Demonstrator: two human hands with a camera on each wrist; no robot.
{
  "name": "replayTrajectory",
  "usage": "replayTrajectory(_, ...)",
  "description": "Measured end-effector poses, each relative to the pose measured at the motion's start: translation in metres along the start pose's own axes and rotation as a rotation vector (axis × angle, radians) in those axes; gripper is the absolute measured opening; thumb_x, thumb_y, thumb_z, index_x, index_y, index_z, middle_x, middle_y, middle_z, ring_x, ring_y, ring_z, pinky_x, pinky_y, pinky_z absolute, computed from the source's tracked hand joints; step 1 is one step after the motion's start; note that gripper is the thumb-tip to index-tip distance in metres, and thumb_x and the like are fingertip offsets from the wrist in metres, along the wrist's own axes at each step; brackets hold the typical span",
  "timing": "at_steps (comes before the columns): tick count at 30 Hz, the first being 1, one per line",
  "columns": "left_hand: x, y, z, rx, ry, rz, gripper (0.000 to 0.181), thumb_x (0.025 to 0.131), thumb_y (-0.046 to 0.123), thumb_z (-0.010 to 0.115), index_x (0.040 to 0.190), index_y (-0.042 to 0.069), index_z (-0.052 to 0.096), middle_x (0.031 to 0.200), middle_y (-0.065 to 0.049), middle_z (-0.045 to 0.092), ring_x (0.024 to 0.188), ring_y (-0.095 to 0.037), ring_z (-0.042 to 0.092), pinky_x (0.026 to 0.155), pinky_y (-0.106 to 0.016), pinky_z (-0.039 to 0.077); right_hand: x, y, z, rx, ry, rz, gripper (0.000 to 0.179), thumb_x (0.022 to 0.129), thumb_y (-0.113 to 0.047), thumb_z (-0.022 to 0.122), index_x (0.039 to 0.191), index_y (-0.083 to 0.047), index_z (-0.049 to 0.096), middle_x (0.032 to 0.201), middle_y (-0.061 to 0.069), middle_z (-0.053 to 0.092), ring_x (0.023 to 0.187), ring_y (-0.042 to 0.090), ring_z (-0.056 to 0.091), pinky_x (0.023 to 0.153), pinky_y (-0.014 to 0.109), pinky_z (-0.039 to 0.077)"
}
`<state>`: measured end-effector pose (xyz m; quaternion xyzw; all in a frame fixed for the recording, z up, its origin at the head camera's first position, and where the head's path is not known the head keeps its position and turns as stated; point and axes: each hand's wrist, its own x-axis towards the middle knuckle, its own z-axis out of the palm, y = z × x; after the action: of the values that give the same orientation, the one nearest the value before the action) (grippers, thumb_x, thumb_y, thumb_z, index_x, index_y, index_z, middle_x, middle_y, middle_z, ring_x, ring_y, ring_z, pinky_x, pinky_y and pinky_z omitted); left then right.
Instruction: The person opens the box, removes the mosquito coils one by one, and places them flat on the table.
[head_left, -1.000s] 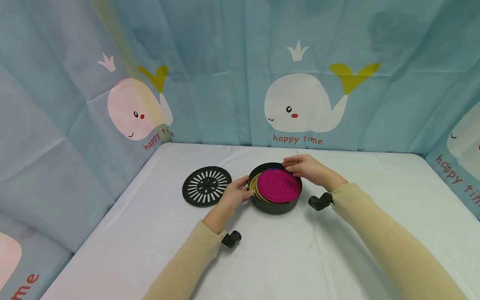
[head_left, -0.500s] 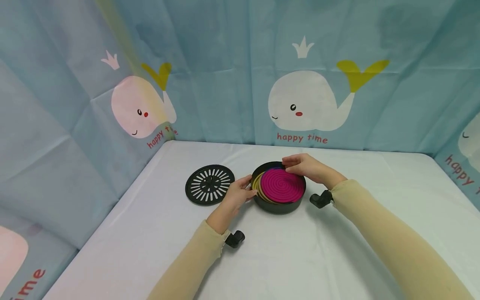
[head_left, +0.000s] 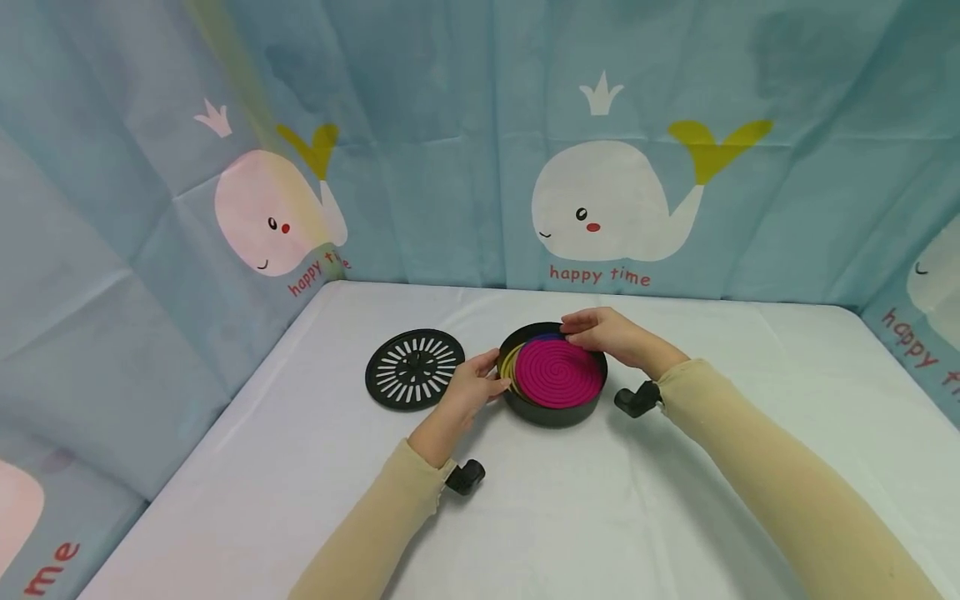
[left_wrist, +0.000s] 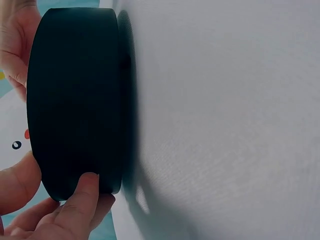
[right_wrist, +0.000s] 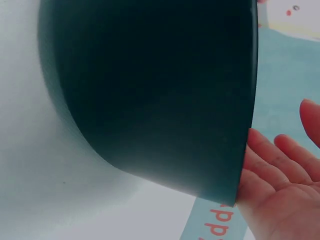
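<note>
In the head view a round black mosquito coil holder (head_left: 553,415) sits on the white table. Inside it a magenta mosquito coil (head_left: 558,373) lies over yellow and blue ones, which show at the edges. My left hand (head_left: 467,390) holds the holder's left side, thumb toward the front. One of its fingers (left_wrist: 82,195) presses on the dark outer wall in the left wrist view. At the back right, my right hand (head_left: 611,335) reaches over the rim with its fingertips by the magenta coil. Its fingers are fairly straight and the thumb stands apart in the right wrist view.
A round black lid (head_left: 415,369) with radial slots lies left of the holder, close to my left hand. Behind the table (head_left: 570,517) hangs a light blue cloth (head_left: 420,208) printed with whales; the same cloth lines the left side.
Both hands stay at the holder with almost the same hold. The magenta coil sits slightly further left against the rim. The whole view shifts a little from slight head motion.
</note>
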<state>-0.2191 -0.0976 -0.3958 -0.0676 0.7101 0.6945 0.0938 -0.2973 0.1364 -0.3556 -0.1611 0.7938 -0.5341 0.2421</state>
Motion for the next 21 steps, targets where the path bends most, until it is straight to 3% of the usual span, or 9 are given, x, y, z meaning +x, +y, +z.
replayTrajectory(9, -0.0013, 0.001, 0.0008, 0.042, 0.011, -0.013, 0.06, 0.09, -0.01, 0.06, 0.146, -0.001, 0.04, 0.15, -0.018, 0.037, 0.129, -0.028, 0.047, 0.088, -0.031, 0.05, -0.0025, -0.0009, 0.0036, -0.029, -0.015, 0.03, 0.051, 0.098, 0.004, 0.044, 0.145, 0.014, 0.029, 0.148, 0.032, 0.033, 0.139, 0.04, 0.03, 0.111, 0.049, 0.028)
replayTrajectory(16, -0.0017, 0.002, 0.0027, 0.056, -0.005, 0.001, 0.061, 0.091, -0.01, 0.059, 0.148, -0.001, 0.038, 0.152, -0.018, 0.034, 0.137, -0.027, 0.038, 0.091, -0.034, 0.048, -0.0071, -0.0046, 0.0001, -0.06, -0.062, 0.017, 0.054, 0.099, 0.0, 0.046, 0.148, 0.01, 0.027, 0.149, 0.03, 0.032, 0.139, 0.039, 0.03, 0.111, 0.05, 0.028)
replayTrajectory(21, -0.0015, 0.0035, 0.0026, 0.057, 0.005, 0.001, 0.061, 0.091, -0.009, 0.059, 0.148, -0.001, 0.037, 0.152, -0.018, 0.034, 0.138, -0.028, 0.036, 0.096, -0.037, 0.046, -0.0083, -0.006, -0.0008, -0.017, -0.059, 0.011, 0.052, 0.1, -0.002, 0.046, 0.147, 0.01, 0.029, 0.148, 0.03, 0.033, 0.137, 0.04, 0.033, 0.11, 0.05, 0.03)
